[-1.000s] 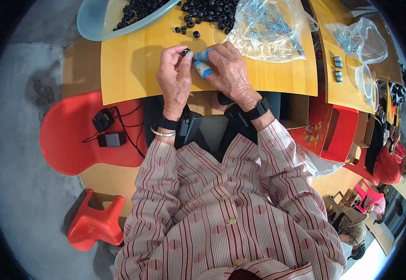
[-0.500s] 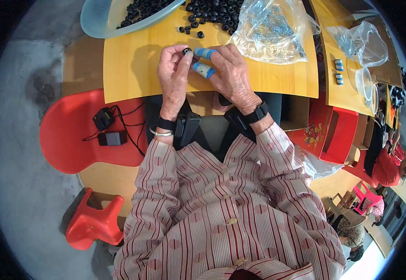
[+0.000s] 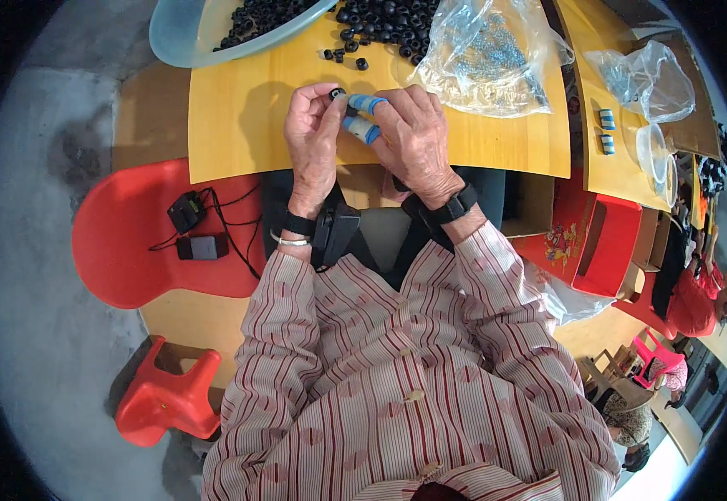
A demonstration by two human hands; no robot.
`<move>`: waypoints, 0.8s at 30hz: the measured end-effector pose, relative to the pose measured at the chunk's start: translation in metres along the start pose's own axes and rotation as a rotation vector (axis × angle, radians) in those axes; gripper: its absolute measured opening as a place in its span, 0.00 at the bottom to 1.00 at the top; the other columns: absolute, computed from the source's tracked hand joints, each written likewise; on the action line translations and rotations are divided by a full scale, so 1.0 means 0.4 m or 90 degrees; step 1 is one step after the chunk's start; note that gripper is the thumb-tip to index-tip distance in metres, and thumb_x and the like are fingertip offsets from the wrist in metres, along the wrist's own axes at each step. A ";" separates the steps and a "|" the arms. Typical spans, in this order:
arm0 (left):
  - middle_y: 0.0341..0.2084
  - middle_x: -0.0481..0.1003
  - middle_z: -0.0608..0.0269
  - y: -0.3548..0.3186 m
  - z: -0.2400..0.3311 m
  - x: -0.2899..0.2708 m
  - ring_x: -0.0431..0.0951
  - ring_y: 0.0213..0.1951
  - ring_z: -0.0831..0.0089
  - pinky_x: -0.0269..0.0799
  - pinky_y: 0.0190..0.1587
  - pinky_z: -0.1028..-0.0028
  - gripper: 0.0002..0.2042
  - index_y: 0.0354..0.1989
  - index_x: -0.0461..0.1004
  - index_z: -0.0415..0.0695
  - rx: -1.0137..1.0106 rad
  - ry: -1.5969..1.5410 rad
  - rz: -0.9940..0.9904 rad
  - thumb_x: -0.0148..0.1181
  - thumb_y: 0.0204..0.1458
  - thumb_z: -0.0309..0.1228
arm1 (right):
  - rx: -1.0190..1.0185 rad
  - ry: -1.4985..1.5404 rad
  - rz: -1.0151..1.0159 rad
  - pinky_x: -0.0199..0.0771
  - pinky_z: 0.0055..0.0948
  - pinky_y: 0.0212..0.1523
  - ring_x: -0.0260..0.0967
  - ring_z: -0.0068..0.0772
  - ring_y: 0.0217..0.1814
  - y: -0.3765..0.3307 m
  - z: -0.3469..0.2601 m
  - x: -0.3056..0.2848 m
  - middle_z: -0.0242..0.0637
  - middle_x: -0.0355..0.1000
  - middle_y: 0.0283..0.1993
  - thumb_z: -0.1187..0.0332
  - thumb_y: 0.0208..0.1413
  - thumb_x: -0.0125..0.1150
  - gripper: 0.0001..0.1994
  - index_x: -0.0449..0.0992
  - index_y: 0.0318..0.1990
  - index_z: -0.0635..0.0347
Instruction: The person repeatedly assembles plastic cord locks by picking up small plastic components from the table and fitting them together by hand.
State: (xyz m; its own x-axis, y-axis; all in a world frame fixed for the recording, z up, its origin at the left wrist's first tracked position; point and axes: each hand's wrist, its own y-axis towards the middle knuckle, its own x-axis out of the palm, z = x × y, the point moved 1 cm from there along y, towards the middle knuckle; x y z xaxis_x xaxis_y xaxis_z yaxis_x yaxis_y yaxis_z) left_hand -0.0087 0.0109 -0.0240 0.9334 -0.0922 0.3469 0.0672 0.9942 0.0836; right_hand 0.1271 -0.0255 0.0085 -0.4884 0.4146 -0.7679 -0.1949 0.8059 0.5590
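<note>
My left hand (image 3: 313, 142) is closed in a pinch above the yellow table, holding a small black round cap (image 3: 338, 93) between thumb and fingertips. Close by on its right, my right hand (image 3: 420, 142) has its thumb and index finger bent toward the cap. Blue-and-white wrappings (image 3: 362, 128) cover those two fingertips. Whatever they pinch, if anything, is too small to make out. Beyond the hands lies a loose heap of similar black caps (image 3: 388, 25), a few scattered at its near edge. A clear plastic bag (image 3: 497, 67) with small shiny metal pieces rests to its right.
A pale blue basin (image 3: 181, 50) of black pieces stands at the table's far left. On the right are a second table (image 3: 622, 175) with small striped rolls (image 3: 607, 132), and an open red box (image 3: 610, 242). A red chair (image 3: 121, 242) with black adapters sits left. People are farther right.
The right thumb and index finger have shifted slightly left, closer to the cap. The left hand keeps its pinch on the cap. The whole view has shifted a little.
</note>
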 end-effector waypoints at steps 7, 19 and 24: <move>0.31 0.71 0.68 -0.050 0.010 0.024 0.69 0.33 0.83 0.67 0.37 0.83 0.08 0.43 0.68 0.39 -0.061 -0.118 0.044 0.54 0.56 0.20 | -0.019 0.041 0.014 0.63 0.36 0.40 0.65 0.37 0.37 -0.023 0.001 -0.023 0.32 0.69 0.34 0.70 0.35 0.66 0.16 0.74 0.37 0.56; 0.29 0.70 0.69 -0.110 0.083 0.094 0.69 0.29 0.85 0.68 0.30 0.83 0.08 0.43 0.68 0.41 -0.021 -0.012 0.022 0.55 0.56 0.21 | 0.026 0.063 0.071 0.65 0.35 0.39 0.67 0.36 0.35 -0.065 -0.024 -0.107 0.32 0.71 0.32 0.71 0.33 0.67 0.15 0.76 0.35 0.55; 0.29 0.69 0.70 -0.138 0.102 0.107 0.69 0.29 0.85 0.67 0.32 0.83 0.08 0.43 0.68 0.41 -0.020 -0.042 0.010 0.56 0.55 0.21 | 0.009 0.061 0.101 0.65 0.36 0.38 0.67 0.36 0.34 -0.083 -0.044 -0.143 0.32 0.71 0.31 0.71 0.32 0.68 0.16 0.76 0.34 0.56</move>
State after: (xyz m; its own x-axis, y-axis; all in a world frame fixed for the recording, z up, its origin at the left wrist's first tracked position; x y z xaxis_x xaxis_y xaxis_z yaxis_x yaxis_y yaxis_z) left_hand 0.0130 -0.0501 0.0242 0.9091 -0.0788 0.4090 0.0642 0.9967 0.0492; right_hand 0.1464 -0.0836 0.0392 -0.5909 0.4950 -0.6370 -0.0981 0.7397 0.6658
